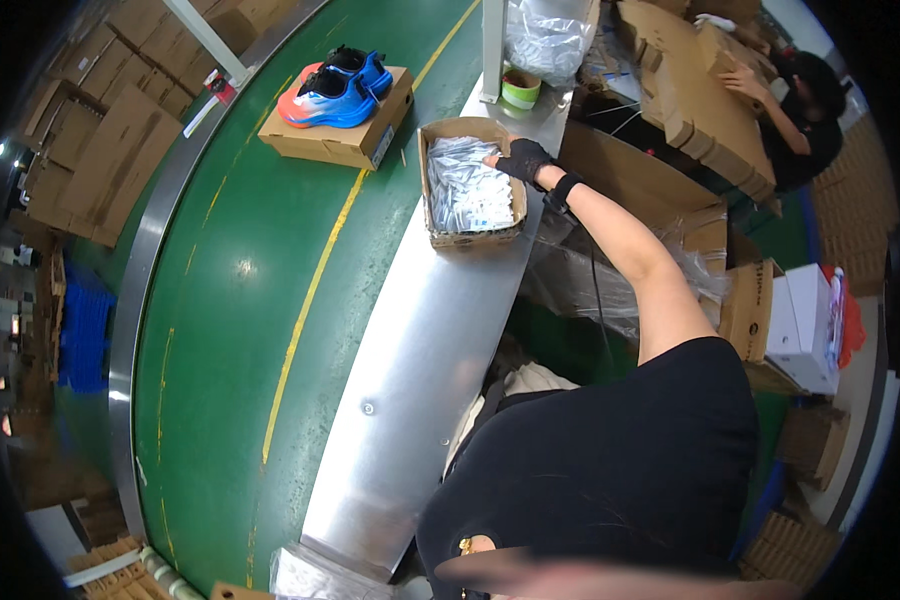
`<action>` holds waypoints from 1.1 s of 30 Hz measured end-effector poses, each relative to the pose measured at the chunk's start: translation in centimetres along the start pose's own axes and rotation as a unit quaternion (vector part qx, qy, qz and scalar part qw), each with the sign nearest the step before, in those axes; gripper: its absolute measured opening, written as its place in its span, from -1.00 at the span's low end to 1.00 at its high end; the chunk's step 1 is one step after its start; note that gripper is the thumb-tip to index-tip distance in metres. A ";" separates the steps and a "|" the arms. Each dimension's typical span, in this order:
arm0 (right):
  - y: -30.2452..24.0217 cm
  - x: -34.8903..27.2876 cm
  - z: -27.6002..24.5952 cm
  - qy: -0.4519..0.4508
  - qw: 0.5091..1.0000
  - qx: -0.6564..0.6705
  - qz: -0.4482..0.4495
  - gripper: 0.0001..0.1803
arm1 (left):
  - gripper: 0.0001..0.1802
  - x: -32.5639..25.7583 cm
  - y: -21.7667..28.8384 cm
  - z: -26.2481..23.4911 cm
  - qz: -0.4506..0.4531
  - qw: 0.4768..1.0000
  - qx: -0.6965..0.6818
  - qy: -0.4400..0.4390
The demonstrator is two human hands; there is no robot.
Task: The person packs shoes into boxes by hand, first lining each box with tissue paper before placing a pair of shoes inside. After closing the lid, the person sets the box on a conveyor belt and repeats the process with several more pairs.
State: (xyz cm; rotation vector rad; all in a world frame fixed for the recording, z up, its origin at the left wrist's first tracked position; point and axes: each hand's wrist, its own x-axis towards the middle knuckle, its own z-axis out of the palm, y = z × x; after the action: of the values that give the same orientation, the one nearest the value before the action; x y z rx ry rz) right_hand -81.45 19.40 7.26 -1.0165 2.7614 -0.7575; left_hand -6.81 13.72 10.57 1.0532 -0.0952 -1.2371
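My right hand (523, 161), in a dark fingerless glove with a black band at the wrist, is at the upper right corner of an open cardboard box (473, 240). Its fingers hook over the rim, closed on the box wall, with bare fingertips over the contents. Many small silvery-white packets (465, 185) fill this box; their exact kind is too small to make out. It straddles the edge between a metal ledge (420, 330) and a green surface (240, 300). No part of my left hand shows.
Blue-and-orange shoes (340, 90) sit on a closed carton (335, 145) on the green surface. Beyond my box are a green-and-white tape roll (519, 90) and a pale post (493, 50). A co-worker's hand (742, 78) touches stacked cardboard (670, 90). Clear plastic (580, 285) hangs beside my arm.
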 end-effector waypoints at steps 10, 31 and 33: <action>6.3 2.6 3.2 -0.096 0.986 0.120 0.061 -0.53 | -0.29 -8.9 -0.6 -3.0 0.042 0.979 -0.129 0.149; 6.7 0.1 -1.0 0.112 0.986 0.004 0.121 -0.43 | -0.47 2.5 -12.1 13.6 -0.235 0.953 0.137 -0.132; 5.5 0.8 -3.1 0.176 0.980 0.061 0.072 -0.46 | -0.48 2.6 -12.6 13.7 -0.239 0.948 0.162 -0.132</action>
State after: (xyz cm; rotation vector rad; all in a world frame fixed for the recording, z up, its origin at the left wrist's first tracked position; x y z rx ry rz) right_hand -86.04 23.79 7.35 -0.7092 2.9875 -1.1666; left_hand -22.81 4.14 8.20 1.2294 -0.2698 -1.8481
